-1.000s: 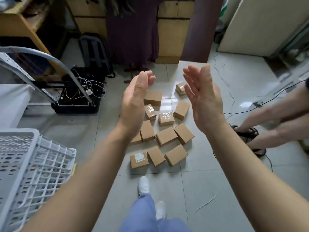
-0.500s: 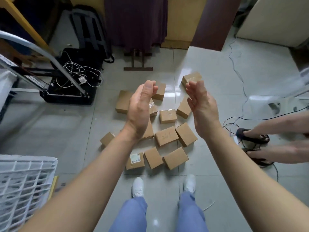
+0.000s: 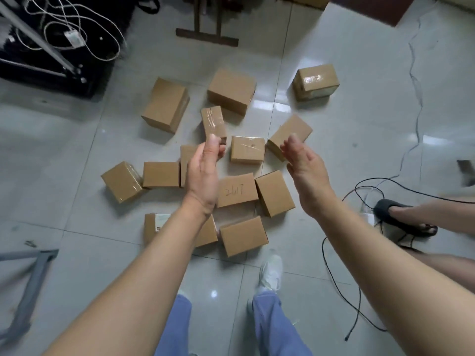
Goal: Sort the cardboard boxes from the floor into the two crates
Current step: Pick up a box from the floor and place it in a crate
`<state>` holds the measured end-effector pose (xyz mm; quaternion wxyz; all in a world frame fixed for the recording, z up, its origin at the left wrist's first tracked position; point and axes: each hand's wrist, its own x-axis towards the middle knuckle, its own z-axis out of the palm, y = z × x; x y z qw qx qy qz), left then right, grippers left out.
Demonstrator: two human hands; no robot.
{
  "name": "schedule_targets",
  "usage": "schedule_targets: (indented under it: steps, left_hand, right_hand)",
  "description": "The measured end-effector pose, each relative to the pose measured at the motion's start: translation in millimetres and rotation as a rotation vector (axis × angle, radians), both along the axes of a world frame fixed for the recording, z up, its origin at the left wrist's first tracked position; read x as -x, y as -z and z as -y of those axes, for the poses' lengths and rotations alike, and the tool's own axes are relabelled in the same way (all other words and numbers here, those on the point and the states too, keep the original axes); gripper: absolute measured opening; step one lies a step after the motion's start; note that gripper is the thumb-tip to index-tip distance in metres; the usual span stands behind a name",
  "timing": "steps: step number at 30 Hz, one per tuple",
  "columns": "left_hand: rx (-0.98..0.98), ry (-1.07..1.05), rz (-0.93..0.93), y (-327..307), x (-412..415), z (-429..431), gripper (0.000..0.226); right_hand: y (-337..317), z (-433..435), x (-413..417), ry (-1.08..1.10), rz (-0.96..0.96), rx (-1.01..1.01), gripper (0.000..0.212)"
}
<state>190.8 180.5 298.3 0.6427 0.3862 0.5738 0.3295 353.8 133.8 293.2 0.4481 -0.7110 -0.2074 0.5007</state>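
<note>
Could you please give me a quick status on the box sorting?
Left hand open, right hand open, both empty above the pile. Cardboard boxes on floor, none held. Crates out of view. Another person's foot right of pile.

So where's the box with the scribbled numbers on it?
In the head view, the scribbled box lies mid-pile on the floor, just right of the left hand at its wrist, with a plain box beside its right edge.

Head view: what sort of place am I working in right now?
Probably an indoor room used as a makeshift workspace, not a warehouse: glossy tiled floor, small cardboard boxes scattered loose on it, and a black, wire-strewn equipment case at the edge.
</note>
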Motion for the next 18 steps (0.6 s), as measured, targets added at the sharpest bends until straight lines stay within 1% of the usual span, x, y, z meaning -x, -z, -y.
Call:
schedule_targets:
  steps: [1,3,5,7,10,13,16,18]
  left_hand:
    - [0.008,0.015,-0.047,27,-2,-1,0.035]
    - [0.023,0.055,-0.135,81,-4,-4,0.041]
    - [0.035,0.066,-0.209,138,-1,-6,0.034]
    - [0.057,0.055,-0.283,192,2,-9,0.029]
    - [0.152,0.037,-0.384,270,10,-6,0.034]
    - [0.229,0.043,-0.449,337,18,2,0.035]
    - [0.283,0.022,-0.465,389,22,4,0.045]
    - [0.326,0.028,-0.493,414,20,4,0.045]
  right_hand:
    - [27,-1,-4,-0.033,0.023,0.03,0.028]
    - [81,-3,-10,-0.105,0.078,0.083,0.03]
    - [136,-5,-13,-0.145,0.098,0.131,0.032]
    - [186,-6,-13,-0.177,0.092,0.167,0.029]
    - [261,-3,-8,-0.202,0.029,0.25,0.032]
    - [335,5,-3,-0.217,-0.015,0.37,0.044]
    - [386,8,1,-0.185,-0.001,0.404,0.044]
    - [409,8,2,-0.163,0.02,0.436,0.048]
